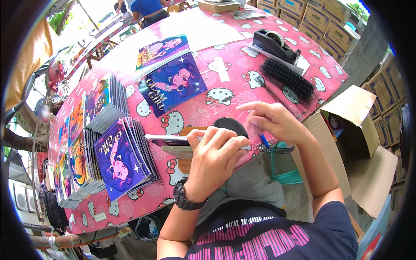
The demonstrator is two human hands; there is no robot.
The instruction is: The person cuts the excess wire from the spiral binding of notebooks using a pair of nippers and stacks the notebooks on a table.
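Note:
My left hand (pixel 216 151), with a black watch on its wrist, is closed around a thin notebook (pixel 167 139) held edge-on above the near table edge. From the notebook's right end a black spiral binding coil (pixel 277 149) sticks out past the table. A small blue piece (pixel 264 140), its kind unclear, shows at the coil below my right fingers. Just above the coil hovers my right hand (pixel 275 122), index finger stretched left and the other fingers loosely bent, with nothing plainly held. Behind the left hand, a round black object (pixel 231 126) is partly hidden.
Stacks of spiral-bound notebooks (pixel 123 160) fill the table's left side. Two notebooks (pixel 172 84) lie at the middle. Loose black coils (pixel 288 78) and a tape dispenser (pixel 277 45) sit at the right. An open cardboard box (pixel 351 130) stands beside the table. Other people are far off.

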